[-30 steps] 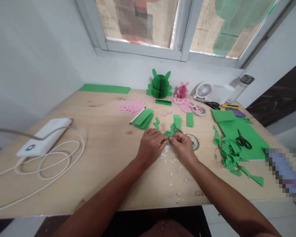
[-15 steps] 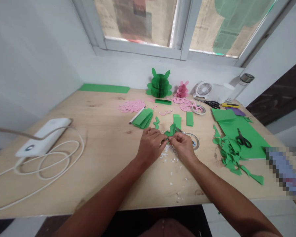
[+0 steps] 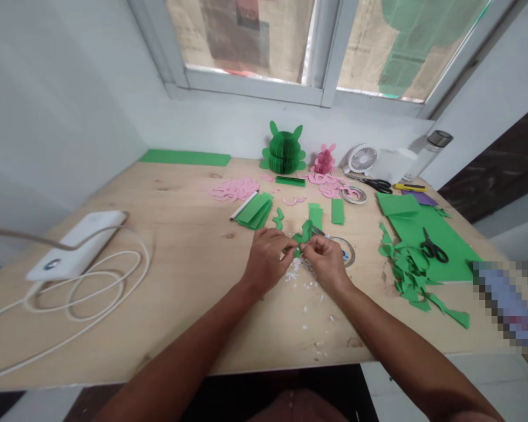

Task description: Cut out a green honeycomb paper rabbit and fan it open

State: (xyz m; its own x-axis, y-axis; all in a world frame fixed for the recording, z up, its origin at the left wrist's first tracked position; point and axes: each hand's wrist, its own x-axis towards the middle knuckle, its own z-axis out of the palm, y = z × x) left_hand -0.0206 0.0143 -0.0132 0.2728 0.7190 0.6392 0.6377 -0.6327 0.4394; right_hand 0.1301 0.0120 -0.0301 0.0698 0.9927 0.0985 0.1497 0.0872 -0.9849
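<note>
The curvy green paper piece [image 3: 307, 230] was between both hands, over the table [image 3: 193, 264]. The left hand [image 3: 268, 255] and right hand [image 3: 325, 258] pinched its near end, likely to hold it steady. A tape ring [image 3: 352, 252] lay just beside the right hand, probably for easy reach. Green scraps [image 3: 409, 272] lay farther right, perhaps out of the way.

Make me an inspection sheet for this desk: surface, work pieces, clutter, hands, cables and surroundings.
Surface: wooden table, knots visible.
Work pieces: green paper piece between the hands.
Clutter: white scraps, pink cutouts, green offcuts.
Hands: left hand and right hand close together, pinching that piece.
Cables: white cable looped beside a white device.
Surroundings: window behind; white fan at back right.
</note>
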